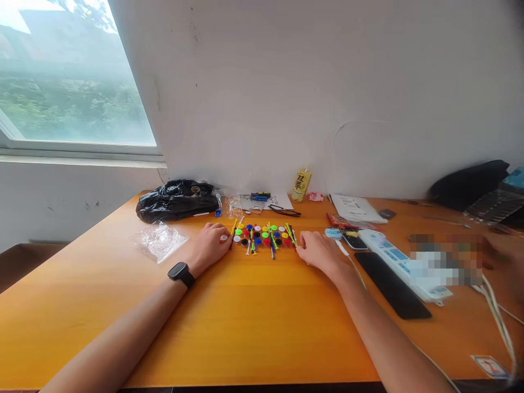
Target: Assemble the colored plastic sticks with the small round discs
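Rows of small coloured plastic discs (257, 235), in red, blue, yellow, green, black and white, lie on the table between my hands. Thin plastic sticks (271, 240) with flared ends lie across them in several bunches. At the left end, my left hand (213, 244) rests palm down with its fingers curled against the outermost pieces; a dark watch is on that wrist. My right hand (317, 248) is at the opposite end, fingers bent inward beside the last sticks. Whatever either hand's fingertips hold is hidden or too small to make out.
A clear plastic bag (160, 241) and a black bag (178, 200) lie left. Behind are a screwdriver (260, 196), glasses (285, 210) and a yellow packet (301, 184). Right are a power strip (397, 259), a black slab (391, 285), cables and another person's blurred hand (497, 248).
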